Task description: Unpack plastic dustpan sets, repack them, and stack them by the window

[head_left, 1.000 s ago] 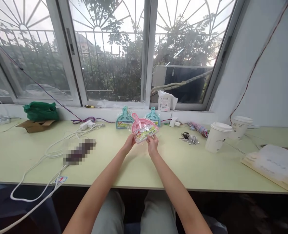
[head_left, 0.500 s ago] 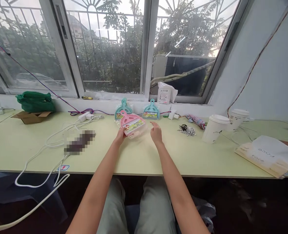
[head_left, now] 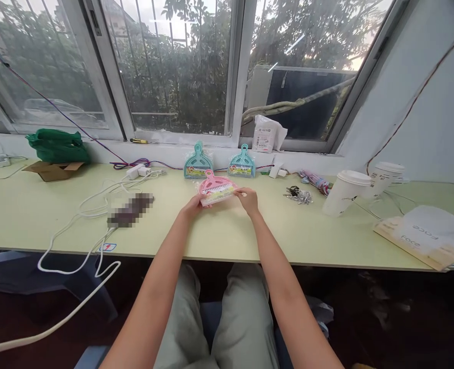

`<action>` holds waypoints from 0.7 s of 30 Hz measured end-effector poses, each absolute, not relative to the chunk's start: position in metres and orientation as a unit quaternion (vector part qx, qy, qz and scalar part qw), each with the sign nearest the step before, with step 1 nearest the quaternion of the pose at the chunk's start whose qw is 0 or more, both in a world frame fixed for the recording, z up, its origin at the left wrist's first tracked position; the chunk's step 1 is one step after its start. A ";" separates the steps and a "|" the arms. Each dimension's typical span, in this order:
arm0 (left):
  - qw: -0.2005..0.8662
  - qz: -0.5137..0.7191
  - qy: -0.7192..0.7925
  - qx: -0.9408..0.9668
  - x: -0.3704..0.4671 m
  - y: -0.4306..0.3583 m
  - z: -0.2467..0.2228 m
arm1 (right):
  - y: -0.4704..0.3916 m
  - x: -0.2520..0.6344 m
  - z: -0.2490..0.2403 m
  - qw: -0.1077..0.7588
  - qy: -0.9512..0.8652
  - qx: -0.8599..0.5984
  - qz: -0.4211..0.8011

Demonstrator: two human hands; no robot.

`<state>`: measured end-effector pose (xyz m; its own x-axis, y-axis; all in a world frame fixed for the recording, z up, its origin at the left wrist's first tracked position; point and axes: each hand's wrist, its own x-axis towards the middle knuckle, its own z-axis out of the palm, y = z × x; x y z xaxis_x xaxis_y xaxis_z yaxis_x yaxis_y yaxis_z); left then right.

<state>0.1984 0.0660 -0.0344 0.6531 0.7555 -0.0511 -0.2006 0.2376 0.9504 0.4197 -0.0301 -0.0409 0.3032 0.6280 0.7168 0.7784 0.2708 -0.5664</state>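
A pink mini dustpan and brush set (head_left: 216, 190) in clear plastic wrap is held low over the table, tilted with its handle pointing away from me. My left hand (head_left: 193, 206) grips its lower left corner. My right hand (head_left: 248, 201) pinches the right edge of the wrapped set between thumb and fingers. Behind it, a teal dustpan and brush set (head_left: 198, 163) leans against the wall under the window. A second teal set (head_left: 243, 163) leans there too, a little to the right. Neither hand touches the teal sets.
White cables (head_left: 92, 212) and a pixelated dark object (head_left: 130, 210) lie left. A green bag (head_left: 58, 146) sits over a cardboard box (head_left: 54, 171). Rightward are keys (head_left: 300, 195), white cups (head_left: 344, 197), a paper packet (head_left: 422, 238). The table's front edge (head_left: 227, 260) crosses before my lap.
My right hand has closed on the right edge of the pink set, which it was apart from before. The pink set has turned more level. The whole view has shifted slightly.
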 end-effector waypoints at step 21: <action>0.600 0.241 0.261 0.717 0.205 0.044 -0.027 | -0.010 0.442 -0.063 0.708 -0.358 -0.535 0.290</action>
<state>0.2053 0.0439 -0.0271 0.7478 0.6632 0.0328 0.0841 -0.1435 0.9861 0.4417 -0.0104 -0.0631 0.5762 0.7934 0.1962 -0.0278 0.2590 -0.9655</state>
